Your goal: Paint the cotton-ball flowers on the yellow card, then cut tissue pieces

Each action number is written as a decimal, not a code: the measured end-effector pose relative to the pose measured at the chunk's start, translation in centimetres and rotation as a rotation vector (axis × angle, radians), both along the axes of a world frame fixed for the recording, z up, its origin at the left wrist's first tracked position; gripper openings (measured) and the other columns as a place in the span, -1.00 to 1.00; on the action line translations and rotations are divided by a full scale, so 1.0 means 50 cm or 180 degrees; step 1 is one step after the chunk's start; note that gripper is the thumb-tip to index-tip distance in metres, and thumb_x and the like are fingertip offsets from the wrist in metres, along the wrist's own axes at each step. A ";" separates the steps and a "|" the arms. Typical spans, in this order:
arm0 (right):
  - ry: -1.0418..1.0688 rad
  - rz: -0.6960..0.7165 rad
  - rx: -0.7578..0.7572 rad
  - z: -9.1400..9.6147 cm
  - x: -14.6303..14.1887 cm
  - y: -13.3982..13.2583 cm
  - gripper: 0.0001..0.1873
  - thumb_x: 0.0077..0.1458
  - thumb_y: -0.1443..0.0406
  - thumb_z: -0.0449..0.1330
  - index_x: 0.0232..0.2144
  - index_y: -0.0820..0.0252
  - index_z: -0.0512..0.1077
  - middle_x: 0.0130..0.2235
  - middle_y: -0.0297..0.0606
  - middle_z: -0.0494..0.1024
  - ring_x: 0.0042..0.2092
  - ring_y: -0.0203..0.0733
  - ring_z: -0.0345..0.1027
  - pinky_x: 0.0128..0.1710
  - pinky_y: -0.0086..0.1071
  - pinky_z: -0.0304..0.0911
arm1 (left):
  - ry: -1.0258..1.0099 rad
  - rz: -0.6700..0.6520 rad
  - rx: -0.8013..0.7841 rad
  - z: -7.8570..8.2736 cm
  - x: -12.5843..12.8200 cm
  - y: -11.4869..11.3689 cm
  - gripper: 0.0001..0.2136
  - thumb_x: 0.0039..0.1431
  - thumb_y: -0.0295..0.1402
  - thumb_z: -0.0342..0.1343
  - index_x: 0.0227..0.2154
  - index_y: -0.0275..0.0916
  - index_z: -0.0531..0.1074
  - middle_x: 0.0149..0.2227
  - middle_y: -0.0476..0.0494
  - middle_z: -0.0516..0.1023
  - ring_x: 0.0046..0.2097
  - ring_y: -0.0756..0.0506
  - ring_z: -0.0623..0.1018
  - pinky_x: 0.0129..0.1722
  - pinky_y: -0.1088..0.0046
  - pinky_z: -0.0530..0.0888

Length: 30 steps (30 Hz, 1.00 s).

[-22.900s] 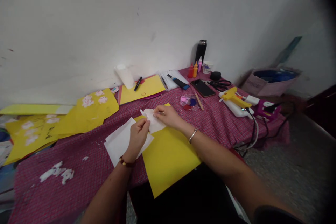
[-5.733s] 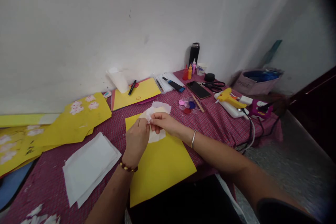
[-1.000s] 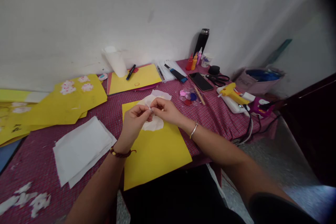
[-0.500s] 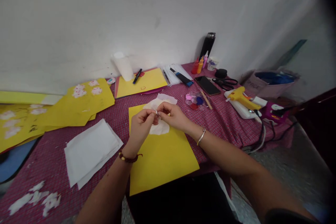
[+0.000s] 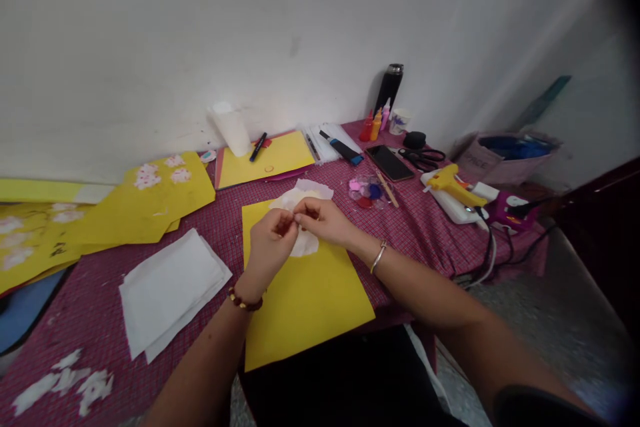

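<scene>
My left hand (image 5: 273, 240) and my right hand (image 5: 325, 220) meet over the top part of a yellow sheet of paper (image 5: 305, 307). Thumb and fingers of both are pinched together, on a small bit of white tissue paper that my fingertips mostly cover. Beneath and behind them lies thin white tissue paper (image 5: 315, 188), spread out and partly hidden by the hands. To the left is a stack of white sheets (image 5: 173, 287).
Torn white scraps (image 5: 65, 380) lie at the front left. Yellow sheets with pinkish-white blossoms (image 5: 170, 200) cover the left side. Rightward are a paint palette (image 5: 367, 192), phone (image 5: 390, 163), scissors (image 5: 423, 159) and a yellow glue gun (image 5: 455, 185). A black flask (image 5: 389, 88) stands by the wall.
My left hand has rolled inward, its fingers curling more, and the white bit between the fingertips is now less visible. The whole view has shifted slightly.
</scene>
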State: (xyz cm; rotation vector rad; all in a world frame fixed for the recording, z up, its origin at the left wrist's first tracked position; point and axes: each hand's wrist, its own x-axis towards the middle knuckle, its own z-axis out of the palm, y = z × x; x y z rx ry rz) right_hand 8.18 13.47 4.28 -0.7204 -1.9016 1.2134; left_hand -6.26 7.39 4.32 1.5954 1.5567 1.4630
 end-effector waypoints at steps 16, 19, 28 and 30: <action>0.0556 0.0068 -0.1116 0.003 -0.005 0.017 -0.94 0.02 0.38 0.16 -0.48 0.23 0.35 -0.54 -0.44 0.43 -0.56 -0.43 0.29 -0.51 -0.51 0.25 | -0.0873 -0.0311 -0.0378 0.008 -0.005 0.006 -0.95 0.01 -0.39 0.17 -0.46 -0.25 0.46 -0.55 0.02 0.48 -0.49 0.04 0.45 -0.44 0.53 0.37; 0.0568 -0.0013 -0.1194 0.007 -0.003 0.020 -0.93 0.07 0.38 0.13 -0.46 0.23 0.34 -0.51 -0.40 0.48 -0.58 -0.43 0.30 -0.53 -0.52 0.25 | -0.0777 -0.0320 -0.0395 0.011 -0.006 0.006 -0.95 0.01 -0.39 0.17 -0.48 -0.26 0.46 -0.55 0.01 0.47 -0.49 0.05 0.43 -0.45 0.54 0.37; 0.0107 0.0413 -0.1154 0.010 0.012 0.026 -0.91 0.02 0.48 0.12 -0.47 0.25 0.35 -0.52 -0.43 0.44 -0.50 -0.45 0.31 -0.46 -0.55 0.28 | -0.0748 -0.0220 -0.0773 0.020 -0.006 0.007 -0.93 -0.05 -0.38 0.18 -0.49 -0.27 0.46 -0.63 0.05 0.42 -0.58 0.06 0.39 -0.56 0.57 0.36; -0.0183 0.0735 -0.1125 0.007 0.016 0.025 -0.91 0.00 0.49 0.14 -0.46 0.26 0.36 -0.50 -0.42 0.45 -0.48 -0.43 0.33 -0.45 -0.55 0.28 | -0.0715 -0.0214 -0.0783 0.018 -0.007 0.008 -0.90 -0.04 -0.37 0.18 -0.43 -0.28 0.50 -0.62 0.05 0.44 -0.58 0.06 0.41 -0.56 0.56 0.38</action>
